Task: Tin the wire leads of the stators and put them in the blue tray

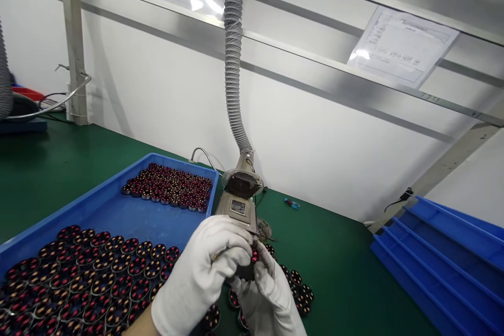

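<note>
Blue tray (157,218): on the green worktop (338,262), small rings (169,184) packed at its far end, more at the near end.
Left hand (207,265): white-gloved, fingers bent, tips by the held ring (255,256); whether its grip pinches, I cannot tell.
Hose (233,52): gray, hanging down to a metal box (238,207).
Held ring: red and black (half hidden by fingers), between both hands, near the box.
Right hand (271,286): gloved, grip pinching that ring.
Loose rings (301,294): beside the right hand.
Stacked trays (437,252): blue, far right.
</note>
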### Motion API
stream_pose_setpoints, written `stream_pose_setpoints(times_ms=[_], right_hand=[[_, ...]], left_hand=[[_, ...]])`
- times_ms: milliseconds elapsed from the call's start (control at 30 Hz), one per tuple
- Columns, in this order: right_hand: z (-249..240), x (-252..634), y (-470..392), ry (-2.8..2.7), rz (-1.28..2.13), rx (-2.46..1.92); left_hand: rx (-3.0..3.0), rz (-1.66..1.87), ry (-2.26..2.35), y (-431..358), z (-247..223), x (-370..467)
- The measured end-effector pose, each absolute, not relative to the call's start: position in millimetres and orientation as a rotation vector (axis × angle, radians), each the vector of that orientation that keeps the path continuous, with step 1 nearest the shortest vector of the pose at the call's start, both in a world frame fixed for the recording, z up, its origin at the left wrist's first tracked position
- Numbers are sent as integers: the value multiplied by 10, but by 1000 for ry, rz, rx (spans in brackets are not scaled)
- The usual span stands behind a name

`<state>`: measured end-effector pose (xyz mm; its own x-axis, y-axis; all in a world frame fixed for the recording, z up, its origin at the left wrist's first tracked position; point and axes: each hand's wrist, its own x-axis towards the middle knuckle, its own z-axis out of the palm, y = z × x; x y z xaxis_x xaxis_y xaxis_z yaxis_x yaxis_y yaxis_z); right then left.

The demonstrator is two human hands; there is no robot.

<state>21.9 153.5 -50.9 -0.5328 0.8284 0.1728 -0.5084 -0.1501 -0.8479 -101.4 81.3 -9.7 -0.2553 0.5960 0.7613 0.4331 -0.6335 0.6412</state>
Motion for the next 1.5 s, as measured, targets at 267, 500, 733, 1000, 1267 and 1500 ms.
stream_pose_setpoints(times_ms=[267,500,733,1000,1267,1500], right_hand=[[-553,233,1605,-1113,1811,-438],[-366,293,1496,-1082,1920,-393],[-153,368,1351,-739,2119,-169],[-81,574,1481,-556,2094,-427],[-53,841,1509,-771,1783,-477],[188,1294,1456,-418,1650,-236]], left_hand=[[1589,1783,1322,764,-44,-981],[1614,2057,1369,765,-48,-995],[2040,1874,1640,720,-31,-957],[2867,1529,1596,968,-371,-412],[2806,1611,1521,896,-270,-198],[2656,1053,1187,446,-125,-567]])
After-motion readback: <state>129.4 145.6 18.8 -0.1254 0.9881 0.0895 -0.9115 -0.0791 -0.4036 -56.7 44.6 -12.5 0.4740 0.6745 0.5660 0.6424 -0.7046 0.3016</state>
